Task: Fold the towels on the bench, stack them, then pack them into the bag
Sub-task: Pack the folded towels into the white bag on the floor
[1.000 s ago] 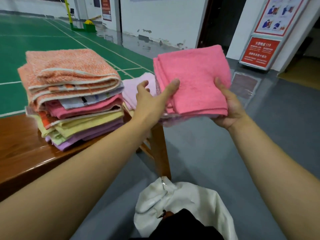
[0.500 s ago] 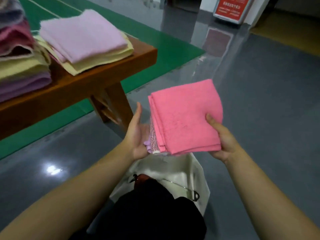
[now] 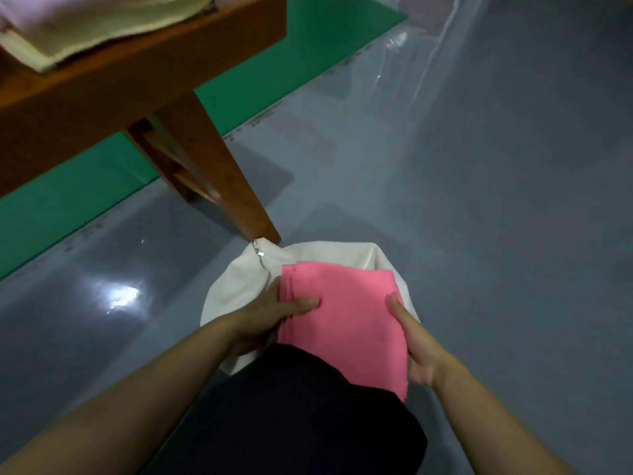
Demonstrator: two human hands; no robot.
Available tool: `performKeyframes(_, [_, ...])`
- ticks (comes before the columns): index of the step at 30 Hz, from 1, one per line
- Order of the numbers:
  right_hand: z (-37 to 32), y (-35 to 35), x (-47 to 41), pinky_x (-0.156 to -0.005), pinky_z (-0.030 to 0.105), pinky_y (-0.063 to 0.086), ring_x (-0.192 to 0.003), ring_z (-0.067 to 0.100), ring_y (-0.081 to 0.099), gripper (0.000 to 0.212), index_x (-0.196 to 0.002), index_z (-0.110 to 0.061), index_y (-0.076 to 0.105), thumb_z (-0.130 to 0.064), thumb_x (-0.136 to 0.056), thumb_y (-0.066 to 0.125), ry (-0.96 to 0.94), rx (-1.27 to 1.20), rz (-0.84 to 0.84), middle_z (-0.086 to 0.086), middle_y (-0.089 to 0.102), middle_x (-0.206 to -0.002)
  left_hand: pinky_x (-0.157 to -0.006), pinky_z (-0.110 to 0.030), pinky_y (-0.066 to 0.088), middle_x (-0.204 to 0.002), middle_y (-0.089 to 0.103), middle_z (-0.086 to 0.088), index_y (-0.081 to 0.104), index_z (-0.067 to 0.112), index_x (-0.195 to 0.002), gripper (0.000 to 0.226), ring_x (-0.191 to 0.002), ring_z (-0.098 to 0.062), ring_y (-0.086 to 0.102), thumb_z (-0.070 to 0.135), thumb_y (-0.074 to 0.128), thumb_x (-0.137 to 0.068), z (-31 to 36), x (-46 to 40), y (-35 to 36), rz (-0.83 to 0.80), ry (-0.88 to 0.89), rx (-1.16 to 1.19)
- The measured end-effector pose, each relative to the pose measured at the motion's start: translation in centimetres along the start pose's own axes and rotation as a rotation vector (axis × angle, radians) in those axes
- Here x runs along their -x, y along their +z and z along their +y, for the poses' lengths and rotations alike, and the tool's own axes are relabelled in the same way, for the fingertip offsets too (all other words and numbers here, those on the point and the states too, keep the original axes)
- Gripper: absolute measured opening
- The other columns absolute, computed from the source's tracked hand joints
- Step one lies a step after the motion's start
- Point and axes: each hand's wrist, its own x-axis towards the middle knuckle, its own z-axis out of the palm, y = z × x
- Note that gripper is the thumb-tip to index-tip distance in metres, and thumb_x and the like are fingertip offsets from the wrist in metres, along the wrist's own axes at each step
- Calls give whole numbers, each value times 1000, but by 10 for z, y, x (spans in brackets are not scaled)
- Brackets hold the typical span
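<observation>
- My left hand (image 3: 265,315) and right hand (image 3: 416,347) grip the folded pink towel stack (image 3: 342,317), thumbs on top, over the white bag (image 3: 236,286).
- Bench leg (image 3: 219,173) touches the bag's far edge; yellow towel (image 3: 102,25) on the bench (image 3: 137,73).

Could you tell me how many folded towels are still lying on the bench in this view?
2 show: a pale yellow towel at the bench's end, and a lilac towel on top of it at the frame's top-left corner. More may lie beyond the frame's edge.

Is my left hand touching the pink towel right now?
Touching. The head view shows the left hand gripping the pink towel, thumb lying across its top face near the folded edge.
</observation>
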Motion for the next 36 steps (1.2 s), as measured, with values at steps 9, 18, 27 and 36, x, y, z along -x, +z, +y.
performKeyframes(9, [70,-26,-12,-84,47,59,-101,41,71,120,-126,2,63,-40,-22,105,52,-199,-9,30,67,-122,-115,-18,20,-151,33,12,28,28,-152,69,-140,-3,30,39,65,-95,-39,-19,19,-42,4,-509])
performKeyframes(18, [87,-25,-19,-88,45,50,-89,37,75,111,-123,-3,64,-50,-29,101,-8,-252,91,23,73,-112,-86,-28,49,-113,65,1,67,12,-115,32,-101,-9,55,37,60,-96,-33,-20,-12,441,594,-1150])
performKeyframes(27, [88,-26,-6,-93,49,55,-99,39,72,78,-126,-3,63,-46,-65,86,-22,-302,139,24,71,-116,-76,-41,47,-114,53,-13,64,10,-109,42,-93,-31,50,3,77,-69,-29,-42,-44,614,543,-1694])
performKeyframes(36, [63,1,-16,-83,36,55,-102,30,73,110,-128,-16,62,-63,-35,96,-39,37,129,13,75,-114,-78,-38,38,-111,56,-10,57,19,-128,63,-94,-30,51,22,82,-71,-14,-46,-64,566,583,-1975])
